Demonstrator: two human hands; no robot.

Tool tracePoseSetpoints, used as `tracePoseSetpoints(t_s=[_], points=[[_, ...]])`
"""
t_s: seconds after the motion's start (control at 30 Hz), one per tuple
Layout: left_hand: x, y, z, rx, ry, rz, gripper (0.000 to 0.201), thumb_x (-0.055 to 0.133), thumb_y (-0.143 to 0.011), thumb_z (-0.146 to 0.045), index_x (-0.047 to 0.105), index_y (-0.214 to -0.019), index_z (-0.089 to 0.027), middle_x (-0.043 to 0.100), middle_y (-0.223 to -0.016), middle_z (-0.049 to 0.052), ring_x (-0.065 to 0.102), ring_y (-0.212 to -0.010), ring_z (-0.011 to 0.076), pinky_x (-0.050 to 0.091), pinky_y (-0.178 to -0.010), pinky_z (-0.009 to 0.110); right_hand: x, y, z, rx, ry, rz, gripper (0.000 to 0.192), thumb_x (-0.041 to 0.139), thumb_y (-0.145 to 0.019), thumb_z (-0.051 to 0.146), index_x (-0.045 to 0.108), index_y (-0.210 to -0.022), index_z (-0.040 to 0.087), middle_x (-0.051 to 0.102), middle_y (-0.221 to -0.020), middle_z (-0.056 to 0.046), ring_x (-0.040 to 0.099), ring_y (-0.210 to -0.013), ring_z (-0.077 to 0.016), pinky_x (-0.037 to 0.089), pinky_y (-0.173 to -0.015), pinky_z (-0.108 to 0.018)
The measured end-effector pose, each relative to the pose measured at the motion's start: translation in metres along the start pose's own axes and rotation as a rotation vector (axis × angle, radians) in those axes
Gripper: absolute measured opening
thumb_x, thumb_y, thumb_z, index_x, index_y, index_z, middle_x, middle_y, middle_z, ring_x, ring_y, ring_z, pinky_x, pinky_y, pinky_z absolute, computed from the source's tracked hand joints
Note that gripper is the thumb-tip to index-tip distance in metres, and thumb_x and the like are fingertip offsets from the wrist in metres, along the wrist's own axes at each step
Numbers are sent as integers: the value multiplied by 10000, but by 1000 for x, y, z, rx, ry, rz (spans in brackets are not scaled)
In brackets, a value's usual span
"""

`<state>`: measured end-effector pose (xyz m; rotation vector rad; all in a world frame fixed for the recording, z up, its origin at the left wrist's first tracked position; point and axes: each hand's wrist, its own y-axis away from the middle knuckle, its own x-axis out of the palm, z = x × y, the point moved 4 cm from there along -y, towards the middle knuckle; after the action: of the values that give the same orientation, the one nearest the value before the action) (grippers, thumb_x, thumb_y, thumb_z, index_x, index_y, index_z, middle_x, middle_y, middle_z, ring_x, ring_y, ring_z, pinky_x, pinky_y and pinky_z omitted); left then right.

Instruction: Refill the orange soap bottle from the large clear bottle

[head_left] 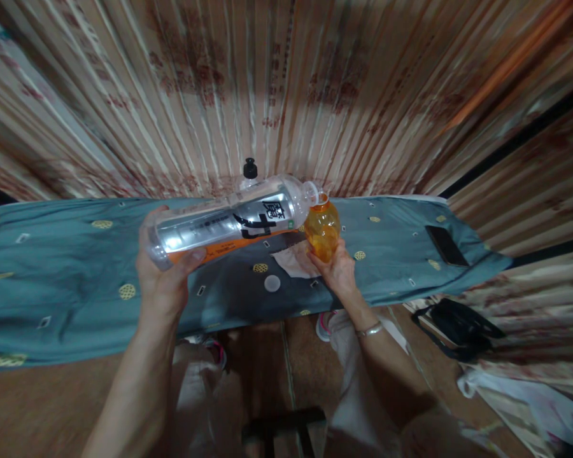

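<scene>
Clear bottle (232, 219) tilts, silver-and-orange label (198, 232) black-lettered, mouth (312, 193) at rounded amber bottle (323, 229). Left hand (165, 277) wraps the former's base (157, 247); right hand (340, 272) grips the latter.

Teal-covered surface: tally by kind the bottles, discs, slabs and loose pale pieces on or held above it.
Bottles: 3 (clear bottle in left hand, orange bottle in right hand, black-topped bottle behind)
White disc: 1
Dark flat slab: 1
Pale piece: 1
Total: 6
</scene>
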<state>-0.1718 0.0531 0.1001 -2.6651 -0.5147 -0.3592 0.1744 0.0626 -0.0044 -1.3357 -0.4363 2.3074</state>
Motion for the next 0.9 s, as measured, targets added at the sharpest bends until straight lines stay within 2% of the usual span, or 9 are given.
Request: tracePoseSetpoints(t_s=[0.13, 0.33, 0.57, 0.9], points=[[1, 0, -1, -16, 31, -13, 769, 969, -338, -276, 726, -1066, -227, 684, -1060, 33, 619, -967, 204, 485, -954, 352, 0, 0, 0, -6, 2, -8, 676, 669, -843, 624, 488, -1267, 129, 734, -1028, -182, 726, -898, -328, 577, -768, -440], [-2, -1, 2, 3, 3, -2, 791, 981, -358, -342, 713, -1093, -226, 675, -1093, 41, 619, -999, 214, 475, -1003, 372, -1, 1, -1, -11, -12, -9, 677, 673, -841, 629, 500, -1276, 141, 737, -988, -152, 723, -872, -306, 573, -758, -417], [-3, -1, 4, 38, -81, 55, 774, 954, -448, -444, 671, -1143, -257, 665, -1098, 39, 635, -1032, 241, 490, -1003, 407, 0, 0, -1, -8, 0, 0, 677, 692, -828, 594, 507, -1263, 109, 735, -1061, -201, 725, -939, -332, 580, -791, -445], [-2, -1, 2, 3, -25, 0, 830, 983, -336, -444, 707, -1093, -244, 671, -1076, 30, 612, -974, 210, 485, -965, 364, 2, 1, -3, -26, -14, -40, 713, 651, -840, 666, 500, -1285, 131, 742, -1043, -181, 730, -902, -313, 585, -770, -432]])
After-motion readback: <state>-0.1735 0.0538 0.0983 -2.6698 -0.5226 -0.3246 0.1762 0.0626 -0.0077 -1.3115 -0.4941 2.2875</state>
